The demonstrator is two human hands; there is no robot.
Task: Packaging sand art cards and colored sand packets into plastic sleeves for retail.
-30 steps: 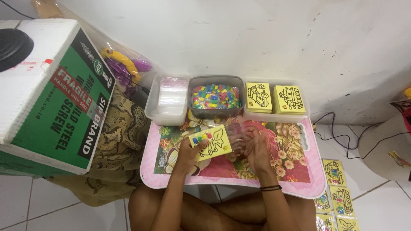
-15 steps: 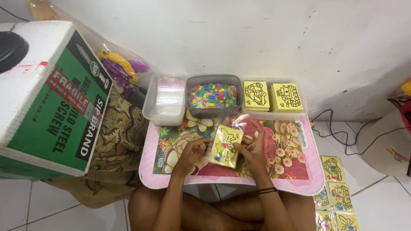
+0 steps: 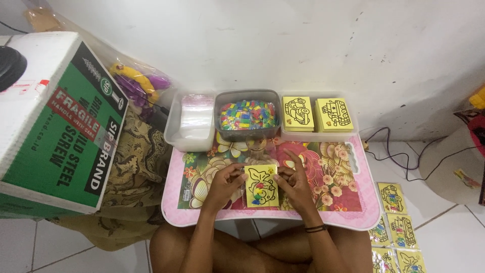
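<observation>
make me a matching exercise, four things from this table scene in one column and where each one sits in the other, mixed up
Things:
1. yellow card
2. tub of coloured pieces
3. cardboard box
4. stacks of yellow cards

Places:
a. far left, beside the table
b. between both hands
c. tray at the table's back right
d. middle of the back row

Pairs: 1-b, 2-d, 3-a, 4-c

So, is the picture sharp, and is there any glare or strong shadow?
Head view: even, soft light; the card and both hands are sharp; slight glare on the clear bags; edges bend a little near the box; no hard shadows.
</observation>
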